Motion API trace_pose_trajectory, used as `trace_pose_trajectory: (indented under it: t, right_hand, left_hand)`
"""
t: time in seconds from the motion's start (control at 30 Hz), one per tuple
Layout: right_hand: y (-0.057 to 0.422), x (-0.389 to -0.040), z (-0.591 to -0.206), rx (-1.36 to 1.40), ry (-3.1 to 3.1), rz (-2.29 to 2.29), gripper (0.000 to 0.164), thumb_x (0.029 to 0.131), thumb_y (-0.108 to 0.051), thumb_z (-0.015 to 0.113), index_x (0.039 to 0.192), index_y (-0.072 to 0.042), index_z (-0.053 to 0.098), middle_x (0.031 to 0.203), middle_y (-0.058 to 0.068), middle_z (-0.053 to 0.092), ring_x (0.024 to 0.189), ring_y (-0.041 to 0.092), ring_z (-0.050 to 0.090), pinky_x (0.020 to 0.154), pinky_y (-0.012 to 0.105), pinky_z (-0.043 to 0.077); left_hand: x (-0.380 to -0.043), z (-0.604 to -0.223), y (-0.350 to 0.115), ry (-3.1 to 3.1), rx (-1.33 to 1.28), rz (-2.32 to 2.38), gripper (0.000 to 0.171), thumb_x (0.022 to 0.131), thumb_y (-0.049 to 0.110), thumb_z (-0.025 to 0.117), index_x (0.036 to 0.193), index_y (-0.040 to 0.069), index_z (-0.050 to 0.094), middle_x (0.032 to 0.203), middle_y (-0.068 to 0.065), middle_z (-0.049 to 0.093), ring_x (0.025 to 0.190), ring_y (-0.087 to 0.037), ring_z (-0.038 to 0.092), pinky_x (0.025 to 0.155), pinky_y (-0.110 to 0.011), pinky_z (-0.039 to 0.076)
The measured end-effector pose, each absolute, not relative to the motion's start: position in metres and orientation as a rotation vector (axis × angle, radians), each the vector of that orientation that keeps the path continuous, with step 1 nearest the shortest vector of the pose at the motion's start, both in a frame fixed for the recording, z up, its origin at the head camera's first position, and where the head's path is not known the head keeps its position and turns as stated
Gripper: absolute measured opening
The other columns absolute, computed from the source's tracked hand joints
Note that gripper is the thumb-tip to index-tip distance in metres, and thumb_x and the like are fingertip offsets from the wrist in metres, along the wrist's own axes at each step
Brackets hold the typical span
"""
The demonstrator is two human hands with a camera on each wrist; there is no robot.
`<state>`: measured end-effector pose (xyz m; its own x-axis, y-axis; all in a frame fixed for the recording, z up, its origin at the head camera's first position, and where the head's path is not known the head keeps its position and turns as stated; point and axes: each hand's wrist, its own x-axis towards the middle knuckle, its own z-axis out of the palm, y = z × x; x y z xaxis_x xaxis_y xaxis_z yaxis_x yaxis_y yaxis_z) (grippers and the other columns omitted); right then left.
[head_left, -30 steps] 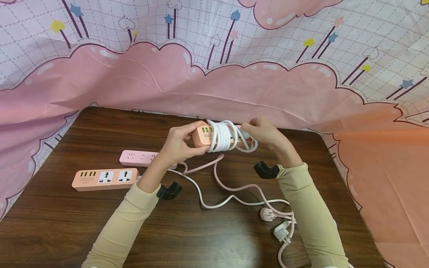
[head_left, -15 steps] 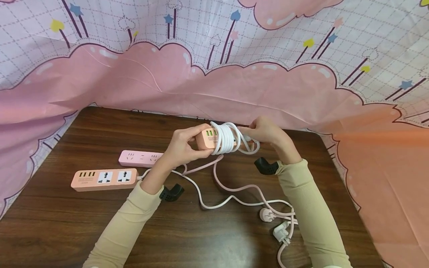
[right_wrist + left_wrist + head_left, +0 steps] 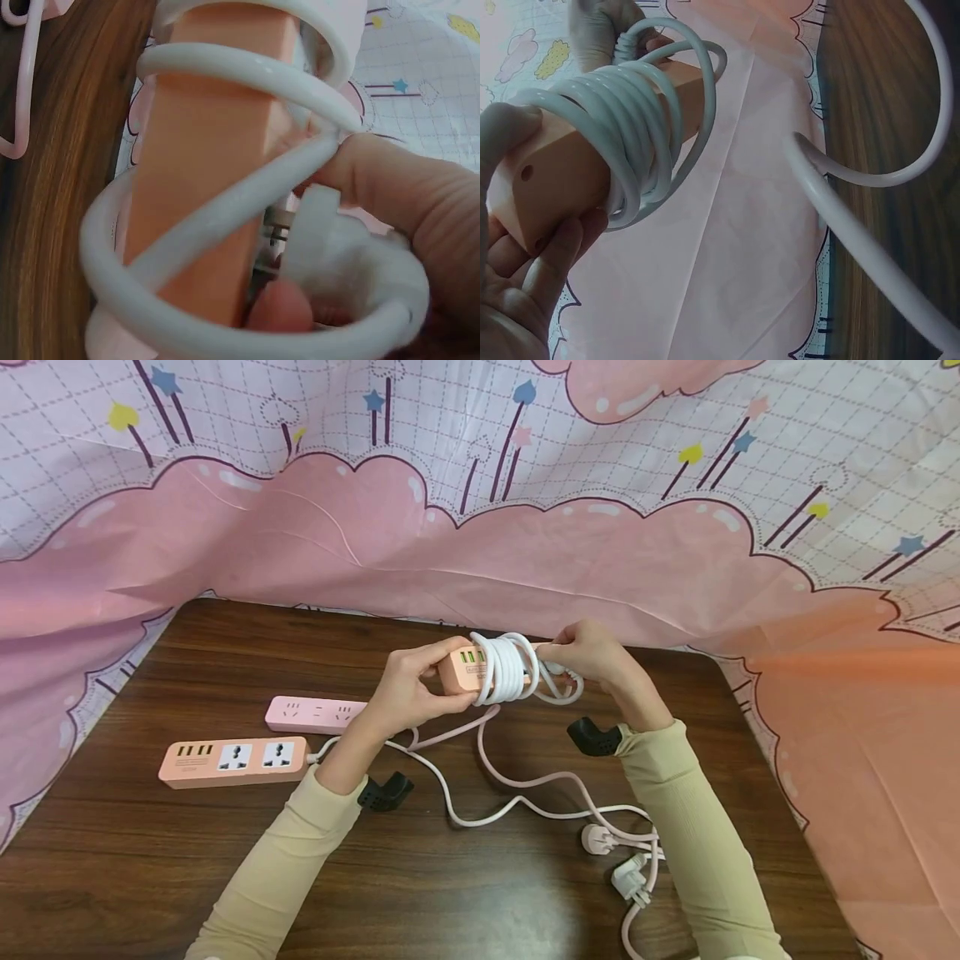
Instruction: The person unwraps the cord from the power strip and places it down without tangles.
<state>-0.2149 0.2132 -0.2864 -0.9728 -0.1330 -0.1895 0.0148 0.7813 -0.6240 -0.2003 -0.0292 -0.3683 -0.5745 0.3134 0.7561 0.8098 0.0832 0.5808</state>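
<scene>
Raised above the table, a peach power strip (image 3: 453, 675) has its white cord (image 3: 507, 670) wound several times around its middle. My left hand (image 3: 407, 692) grips its left end between thumb and fingers, beside the green USB ports. At the other end, my right hand (image 3: 591, 653) holds the cord's white plug (image 3: 352, 259), thumb above and a fingertip below. In the right wrist view the plug's metal prongs (image 3: 277, 223) point at the strip's socket face, partly showing between plug and strip. A loose loop of cord (image 3: 217, 214) crosses the strip's side there.
Another peach power strip (image 3: 247, 762) and a pink power strip (image 3: 315, 715) lie on the left of the wooden table (image 3: 450, 893). Their cords run right to a pink plug (image 3: 597, 840) and a white plug (image 3: 630, 881). A patterned curtain (image 3: 480, 556) hangs behind.
The wound strip has shifted slightly right and tilted with both hands, mostly in the first half second. Since then the hands have barely moved.
</scene>
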Motion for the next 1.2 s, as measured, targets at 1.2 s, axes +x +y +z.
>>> trace_pose_trajectory:
  t: [1.2]
  right_hand:
    - [0.225, -0.150, -0.327, -0.323, 2.442, -2.239, 0.020, 0.085, 0.011, 0.058, 0.096, -0.007, 0.055, 0.079, -0.004, 0.067, 0.068, 0.005, 0.060, 0.057, 0.016, 0.046]
  left_hand:
    - [-0.200, -0.358, -0.047, -1.879, -0.889, -1.824, 0.050, 0.065, -0.015, 0.073, 0.113, -0.010, 0.060, 0.099, -0.023, 0.065, 0.077, -0.011, 0.064, 0.064, -0.026, 0.055]
